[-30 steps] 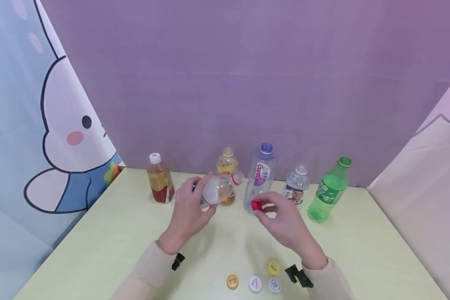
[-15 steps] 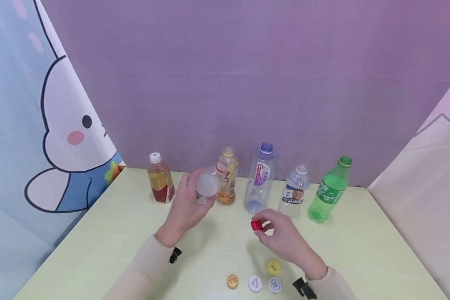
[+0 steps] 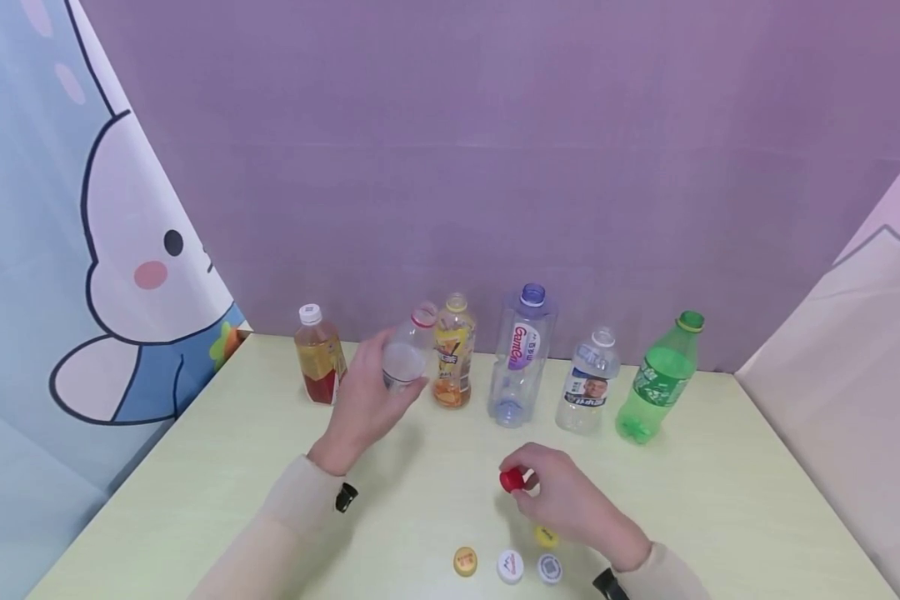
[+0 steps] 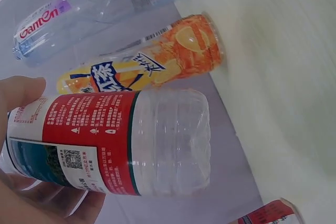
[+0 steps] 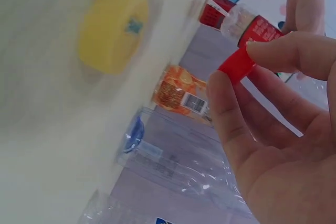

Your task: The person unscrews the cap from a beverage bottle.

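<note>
My left hand (image 3: 363,400) grips a clear plastic bottle (image 3: 405,360) with a red ring round its uncapped neck. The neck points up and leans slightly right, and the bottle appears raised off the table. Its red label (image 4: 89,140) shows in the left wrist view, fingers wrapped round the upper part. Lower and to the right, my right hand (image 3: 558,497) pinches a red cap (image 3: 512,480) between thumb and fingertips. In the right wrist view this cap (image 5: 237,66) is apart from the bottle. A yellow cap (image 3: 546,536) lies partly hidden behind the right hand.
Across the back stand a white-capped tea bottle (image 3: 320,360), an orange-drink bottle (image 3: 453,358), a tall clear bottle (image 3: 521,358), a small clear bottle (image 3: 588,387) and a green bottle (image 3: 658,379). Near the front lie an orange-yellow cap (image 3: 465,562) and two white caps (image 3: 510,567).
The bottle in my left hand has swung from pointing right to nearly upright, shifting left. My right hand has come down towards the loose caps, still pinching the red cap.
</note>
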`<state>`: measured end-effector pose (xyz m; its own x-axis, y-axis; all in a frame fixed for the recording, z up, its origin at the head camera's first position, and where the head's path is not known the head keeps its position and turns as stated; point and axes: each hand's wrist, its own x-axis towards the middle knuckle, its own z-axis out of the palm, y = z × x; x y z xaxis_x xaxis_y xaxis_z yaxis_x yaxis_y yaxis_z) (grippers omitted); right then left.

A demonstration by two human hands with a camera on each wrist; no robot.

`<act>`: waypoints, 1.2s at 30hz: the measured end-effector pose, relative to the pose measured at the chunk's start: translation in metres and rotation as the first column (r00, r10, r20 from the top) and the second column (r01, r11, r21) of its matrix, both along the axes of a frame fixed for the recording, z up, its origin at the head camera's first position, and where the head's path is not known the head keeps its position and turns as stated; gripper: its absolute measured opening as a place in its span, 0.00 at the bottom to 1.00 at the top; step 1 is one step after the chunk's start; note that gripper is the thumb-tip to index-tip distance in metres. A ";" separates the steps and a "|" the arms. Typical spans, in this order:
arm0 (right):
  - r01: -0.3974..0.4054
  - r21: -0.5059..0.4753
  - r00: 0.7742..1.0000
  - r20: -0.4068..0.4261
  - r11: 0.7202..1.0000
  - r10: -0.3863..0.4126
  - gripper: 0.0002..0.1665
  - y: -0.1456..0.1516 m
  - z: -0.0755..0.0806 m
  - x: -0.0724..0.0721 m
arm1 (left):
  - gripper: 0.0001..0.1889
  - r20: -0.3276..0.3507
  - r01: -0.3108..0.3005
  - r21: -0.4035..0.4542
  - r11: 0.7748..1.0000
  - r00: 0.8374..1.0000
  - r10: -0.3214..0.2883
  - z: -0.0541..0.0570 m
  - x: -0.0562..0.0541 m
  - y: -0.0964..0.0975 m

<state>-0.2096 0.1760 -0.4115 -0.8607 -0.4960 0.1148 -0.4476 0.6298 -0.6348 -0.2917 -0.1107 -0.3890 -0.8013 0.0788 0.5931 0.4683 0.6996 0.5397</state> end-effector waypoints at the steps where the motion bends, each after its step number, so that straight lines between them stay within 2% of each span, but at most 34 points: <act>1: -0.006 0.008 1.000 0.012 1.000 0.006 0.17 0.000 -0.001 0.000 | 0.43 0.008 -0.005 -0.002 1.000 1.000 0.005 0.000 -0.001 0.000; 8: -0.053 0.050 0.997 0.063 0.997 0.050 0.16 -0.001 -0.009 0.003 | 0.43 0.057 -0.028 -0.016 0.999 0.998 0.029 -0.003 -0.011 -0.004; 13: -0.093 0.071 0.993 0.084 0.993 0.087 0.14 -0.002 -0.013 0.005 | 0.42 0.106 -0.026 0.035 0.999 0.994 0.022 -0.007 -0.020 -0.007; 21: -0.126 0.145 0.991 0.055 0.981 0.119 0.14 -0.004 -0.020 0.007 | 0.44 0.195 -0.050 0.092 0.995 0.980 0.031 -0.011 -0.027 -0.010; 30: -0.146 0.193 0.988 0.072 0.970 0.135 0.16 -0.006 -0.024 0.008 | 0.44 0.214 -0.069 0.101 0.993 0.976 0.046 -0.014 -0.036 -0.010; 36: -0.151 0.231 0.988 0.041 0.961 0.146 0.16 -0.007 -0.024 0.009 | 0.46 0.247 -0.082 0.104 0.991 0.967 0.054 -0.016 -0.040 -0.010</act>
<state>-0.2002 0.1686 -0.4356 -0.7765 -0.6290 -0.0381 -0.5340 0.6889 -0.4901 -0.3319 -0.1205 -0.4052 -0.9236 -0.0371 0.3816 0.2663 0.6539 0.7081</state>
